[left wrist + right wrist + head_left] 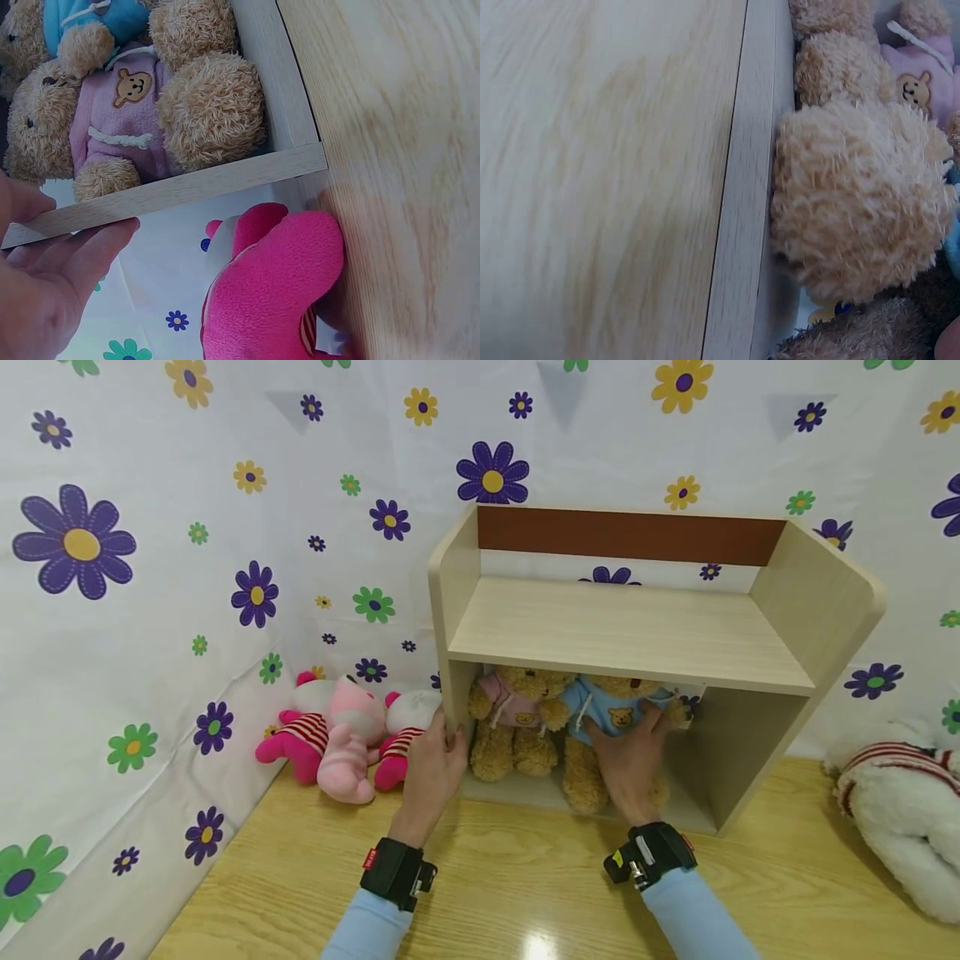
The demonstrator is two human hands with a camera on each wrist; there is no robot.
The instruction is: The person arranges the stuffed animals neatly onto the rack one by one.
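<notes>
A teddy bear in a blue hoodie (pixel 583 772) sits in the lower compartment of a light wooden shelf (pixel 600 618). My right hand (pixel 630 768) holds this bear by the body, thumb on its chest; some fingers are hidden. In the right wrist view, the bear's furry foot (pixel 859 199) fills the middle. Beside it, against the left panel, sits a teddy bear in a pink hoodie (pixel 517 714). My left hand (pixel 431 768) grips the front edge of the left side panel (pixel 187 184), thumb inside and fingers outside. The shelf board hides the tops of both bears' heads.
Left of the shelf lean several pink plush toys (pixel 347 743), one close by the left panel. A white plush toy with a striped scarf (pixel 900 810) lies at the right. The shelf stands on a wooden table (pixel 510 877) before flower-patterned cloth (pixel 337 468).
</notes>
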